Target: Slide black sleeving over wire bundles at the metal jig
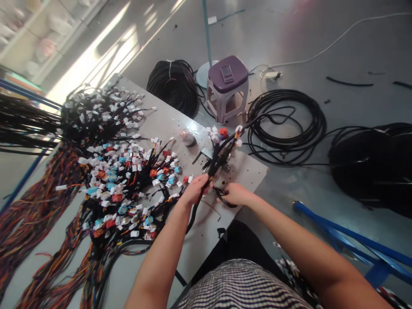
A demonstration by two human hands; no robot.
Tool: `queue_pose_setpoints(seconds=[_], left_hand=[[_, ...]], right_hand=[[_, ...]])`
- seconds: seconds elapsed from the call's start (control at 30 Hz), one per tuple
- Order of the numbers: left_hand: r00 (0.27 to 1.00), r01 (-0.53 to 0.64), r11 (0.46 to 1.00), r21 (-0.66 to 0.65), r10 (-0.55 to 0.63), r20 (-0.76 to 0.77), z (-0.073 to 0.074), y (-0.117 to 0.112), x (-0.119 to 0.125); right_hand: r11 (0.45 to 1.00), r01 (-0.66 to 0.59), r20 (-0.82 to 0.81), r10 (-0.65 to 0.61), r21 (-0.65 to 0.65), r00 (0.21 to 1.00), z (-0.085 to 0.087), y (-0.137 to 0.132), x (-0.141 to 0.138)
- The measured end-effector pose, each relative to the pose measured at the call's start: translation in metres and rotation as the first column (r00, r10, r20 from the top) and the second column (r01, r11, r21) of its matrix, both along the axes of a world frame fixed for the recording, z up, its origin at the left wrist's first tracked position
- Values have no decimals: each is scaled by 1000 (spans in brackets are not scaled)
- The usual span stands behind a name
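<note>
My left hand (198,189) is closed around a black-sheathed wire harness (219,161). White connectors and one red connector sit at the harness's far end, above the table's edge side. Just to the right, my right hand (237,194) grips black-handled scissors (227,201), their tip pointing at the harness beside my left fingers. Whether the blades touch the sheath I cannot tell. A thin bent metal rod (213,209) lies on the table below the scissors. Behind the harness is a small metal piece (206,152), partly covered by it.
Piles of harnesses (119,180) with white, blue and red connectors cover the table's left. A small bottle (187,138) stands on the grey tabletop (238,171). Beyond are a purple stool (228,75) with a phone and black tubing coils (286,124). Blue metal bars (347,231) are at right.
</note>
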State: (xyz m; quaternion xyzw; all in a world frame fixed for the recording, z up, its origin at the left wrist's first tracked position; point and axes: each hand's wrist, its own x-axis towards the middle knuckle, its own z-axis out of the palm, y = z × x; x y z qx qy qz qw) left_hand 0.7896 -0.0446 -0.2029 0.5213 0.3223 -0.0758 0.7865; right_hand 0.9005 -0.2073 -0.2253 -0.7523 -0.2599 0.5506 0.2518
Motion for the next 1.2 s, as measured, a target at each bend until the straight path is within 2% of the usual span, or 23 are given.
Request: queue_pose_setpoints(seconds=[0.03, 0.07, 0.13, 0.23, 0.3, 0.37, 0.43, 0.47, 0.53, 0.6, 0.63, 0.67, 0.7, 0.77, 0.83, 0.9, 0.97, 1.03, 1.07, 1.13, 1.2], left_hand=[[998, 52, 999, -3, -52, 33, 7, -3, -1], [993, 97, 995, 8, -97, 62, 14, -7, -2], [976, 189, 979, 77, -196, 98, 30, -16, -5], [933, 304, 920, 247, -340, 119, 56, -38, -8], [920, 295, 891, 344, -363, 150, 69, -58, -12], [927, 224, 896, 382, -317, 199, 75, -77, -19], [933, 171, 931, 322, -258, 252, 76, -91, -30], [929, 184, 951, 247, -250, 271, 75, -95, -37], [900, 306, 951, 47, -305, 311, 76, -98, -54], [841, 460, 882, -101, -396, 370, 84, -99, -75], [815, 502, 856, -124, -420, 399, 90, -101, -87], [800, 510, 852, -117, -420, 428, 98, -104, -102], [801, 479, 874, -85, -395, 450, 106, -109, -119], [817, 349, 936, 39, -324, 476, 121, -123, -158], [830, 163, 963, 213, -251, 499, 132, -139, -202], [820, -19, 920, 391, -209, 532, 139, -152, -245], [812, -137, 842, 522, -206, 546, 144, -159, -280], [844, -136, 783, 607, -229, 485, 148, -160, -303], [862, -93, 779, 621, -249, 441, 150, -159, -309], [876, 28, 832, 554, -287, 387, 153, -154, -316], [867, 150, 915, 373, -304, 395, 153, -147, -318]], right_hand=[[999, 2, 70, -5, 36, 998, 3, -7, 2], [994, 52, 89, -61, 100, 994, 6, -14, 4], [933, 238, -45, -234, 270, 971, 16, -24, 4], [741, 538, -327, -433, 402, 840, 33, -29, -10], [580, 661, -370, -550, 476, 749, 43, -28, -26], [428, 692, -332, -652, 582, 682, 54, -29, -43], [362, 655, -289, -684, 663, 670, 67, -33, -57], [356, 632, -277, -676, 688, 683, 75, -37, -63], [396, 556, -258, -595, 730, 762, 93, -47, -75], [464, 434, -218, -448, 772, 867, 112, -59, -90], [493, 360, -184, -369, 792, 911, 121, -66, -100], [510, 290, -140, -311, 810, 940, 129, -71, -112], [511, 242, -96, -295, 825, 951, 137, -76, -127], [470, 231, -43, -376, 852, 925, 149, -83, -164], [398, 295, -55, -515, 869, 855, 157, -85, -207], [341, 369, -101, -602, 865, 792, 163, -83, -249], [323, 437, -136, -653, 840, 745, 168, -79, -282], [366, 516, -146, -690, 775, 709, 174, -73, -307], [406, 549, -141, -698, 731, 702, 177, -71, -318], [504, 563, -112, -672, 655, 732, 181, -68, -341], [563, 528, -80, -633, 636, 770, 183, -71, -366]])
